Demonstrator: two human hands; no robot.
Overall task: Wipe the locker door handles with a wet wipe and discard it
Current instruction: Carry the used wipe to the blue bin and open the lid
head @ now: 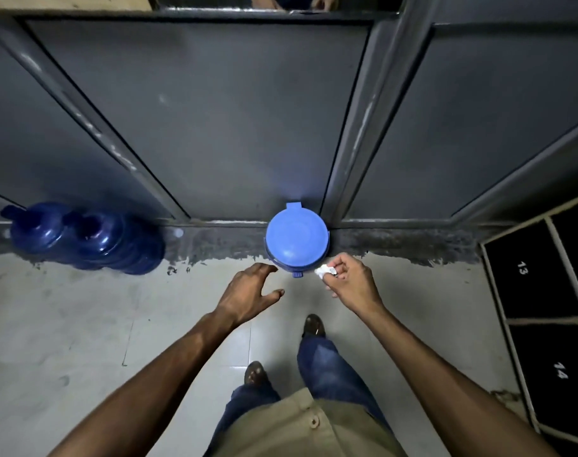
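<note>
blue round bin point(296, 240) sits on the floor against the grey metal partition point(201, 120), lid shut flat on top, small tab at the near edge and a hinge tab at the far edge. my right hand point(351, 283) is just beside the bin's near right rim, fingers curled in and pinched on a crumpled white wet wipe point(324, 270); the wipe sticks out from the fingertips toward the lid edge, not touching the lid as far as i can tell. my left hand point(249, 293) hangs near the bin's near left side, palm down, fingers spread and loosely bent, thumb out to the right, holding nothing and not touching the bin. both forearms are bare and come in from the bottom corners. two dark blue water jugs point(86, 239) stand on the floor at the left, against the same partition, touching each other, well apart from the bin. black locker doors point(541, 278) with pale frames run down the right edge, numbers 13 and 14 readable on two of them; handles not visible from here. floor point(66, 324) is pale tile with a dark rough strip along the partition base. below my hands are my two dark shoes point(314, 326), blue jeans and the hem of a tan shirt point(300, 427) with one button.
</note>
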